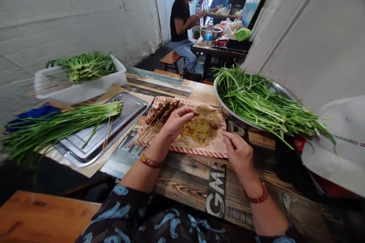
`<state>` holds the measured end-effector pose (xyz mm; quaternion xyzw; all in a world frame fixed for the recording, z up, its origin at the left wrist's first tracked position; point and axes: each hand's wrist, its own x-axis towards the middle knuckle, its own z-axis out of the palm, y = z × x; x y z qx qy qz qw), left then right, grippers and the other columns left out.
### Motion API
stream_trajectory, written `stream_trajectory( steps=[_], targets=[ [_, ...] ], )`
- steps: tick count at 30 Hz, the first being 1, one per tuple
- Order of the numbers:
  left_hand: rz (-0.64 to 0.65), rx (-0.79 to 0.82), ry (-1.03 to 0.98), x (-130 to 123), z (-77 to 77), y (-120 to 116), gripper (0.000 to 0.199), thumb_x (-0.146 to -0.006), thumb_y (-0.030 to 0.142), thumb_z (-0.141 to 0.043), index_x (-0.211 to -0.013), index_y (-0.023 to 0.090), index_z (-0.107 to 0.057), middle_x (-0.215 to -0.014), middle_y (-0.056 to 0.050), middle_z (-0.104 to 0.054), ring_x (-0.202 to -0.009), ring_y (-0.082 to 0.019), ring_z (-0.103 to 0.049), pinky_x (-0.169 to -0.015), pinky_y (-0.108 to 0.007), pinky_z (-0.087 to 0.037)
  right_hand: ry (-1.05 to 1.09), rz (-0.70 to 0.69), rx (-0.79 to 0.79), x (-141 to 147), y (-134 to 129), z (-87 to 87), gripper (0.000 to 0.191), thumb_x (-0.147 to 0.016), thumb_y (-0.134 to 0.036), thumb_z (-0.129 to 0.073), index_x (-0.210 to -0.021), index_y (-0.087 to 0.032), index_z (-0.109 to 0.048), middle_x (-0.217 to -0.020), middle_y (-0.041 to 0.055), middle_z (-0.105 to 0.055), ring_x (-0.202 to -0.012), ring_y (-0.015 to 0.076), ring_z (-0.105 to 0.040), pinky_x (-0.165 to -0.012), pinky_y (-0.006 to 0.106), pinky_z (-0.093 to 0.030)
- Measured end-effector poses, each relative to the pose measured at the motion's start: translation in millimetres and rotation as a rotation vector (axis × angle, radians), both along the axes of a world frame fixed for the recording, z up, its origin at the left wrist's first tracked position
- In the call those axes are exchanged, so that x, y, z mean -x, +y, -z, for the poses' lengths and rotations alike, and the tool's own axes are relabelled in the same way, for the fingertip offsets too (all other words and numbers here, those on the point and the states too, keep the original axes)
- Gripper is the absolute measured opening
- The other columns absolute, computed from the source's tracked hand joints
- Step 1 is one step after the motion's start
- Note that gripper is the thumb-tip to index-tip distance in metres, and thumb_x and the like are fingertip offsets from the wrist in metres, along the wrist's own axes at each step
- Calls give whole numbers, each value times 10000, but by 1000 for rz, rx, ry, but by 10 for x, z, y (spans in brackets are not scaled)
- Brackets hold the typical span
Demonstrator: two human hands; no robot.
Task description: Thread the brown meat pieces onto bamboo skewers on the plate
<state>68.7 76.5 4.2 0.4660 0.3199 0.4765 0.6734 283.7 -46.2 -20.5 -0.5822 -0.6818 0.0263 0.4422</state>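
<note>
My left hand [179,120] is closed in a pinch, with a small glossy brown oval piece [195,113] at its fingertips. From there a thin skewer [203,117] slants down to another brown piece [213,125]. My right hand [238,152] is pinched too, just beyond that lower piece; what lies between its fingers is too small to make out. Beneath both hands is a red-and-white striped tray [196,151], its base wet with yellowish liquid. Brown-loaded skewers [164,112] lie heaped at its left end, bare sticks pointing toward me.
On the right, a metal bowl [228,110] overflows with green chives [265,106] beside a white cap [339,140]. Left are a metal tray [94,142] bearing long chives [71,125] and a white tub [119,72] of skewered greens [88,64]. Two people sit farther back.
</note>
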Motion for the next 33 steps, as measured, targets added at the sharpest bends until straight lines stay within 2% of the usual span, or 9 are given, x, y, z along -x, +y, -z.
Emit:
stream_trajectory(
  steps=[4, 9, 15, 19, 25, 33],
  targets=[
    [31, 77, -127, 30, 16, -17, 257, -665, 275, -824, -846, 142, -698, -891, -27, -687, -757, -101, -627, -742, -227, -501, -30, -18, -7, 11, 1, 8, 218, -961, -217, -500, -1062, -186, -690, -870, 50, -722, -792, 154, -683, -722, 280, -528],
    [107, 125, -190, 25, 21, -22, 277, -672, 274, -830, -867, 135, -690, -877, -59, -723, -792, -172, -705, -812, -304, -537, -37, -32, -4, 3, 6, 9, 217, -957, -201, -508, -1069, -178, -692, -858, 49, -715, -790, 152, -680, -721, 277, -528],
    [147, 153, -223, 17, 15, -55, 342, -695, 286, -818, -957, 108, -691, -868, -89, -735, -792, -194, -722, -851, -349, -547, -51, -25, 14, -7, -3, 27, 214, -948, -191, -518, -1071, -187, -694, -879, 49, -718, -794, 152, -680, -735, 279, -531],
    [107, 164, -227, 20, 6, -58, 375, -703, 285, -810, -1001, 112, -662, -856, -79, -726, -780, -195, -718, -838, -373, -555, -47, -33, 1, -6, -8, 24, 217, -946, -192, -525, -1087, -193, -689, -884, 45, -719, -802, 150, -681, -744, 277, -534],
    [104, 118, -206, 11, 18, -62, 312, -711, 279, -797, -912, 133, -607, -864, -54, -704, -756, -172, -705, -801, -358, -561, -56, -28, 42, -11, -13, 41, 237, -956, -231, -502, -1089, -206, -696, -901, 53, -728, -810, 162, -690, -743, 292, -543],
    [86, 158, -188, 14, 34, -57, 357, -712, 296, -796, -990, 121, -655, -796, -61, -718, -746, -186, -715, -800, -352, -560, -42, -16, 42, -7, -13, 41, 236, -952, -226, -506, -1081, -198, -701, -906, 61, -734, -798, 163, -692, -740, 291, -544]
  ],
)
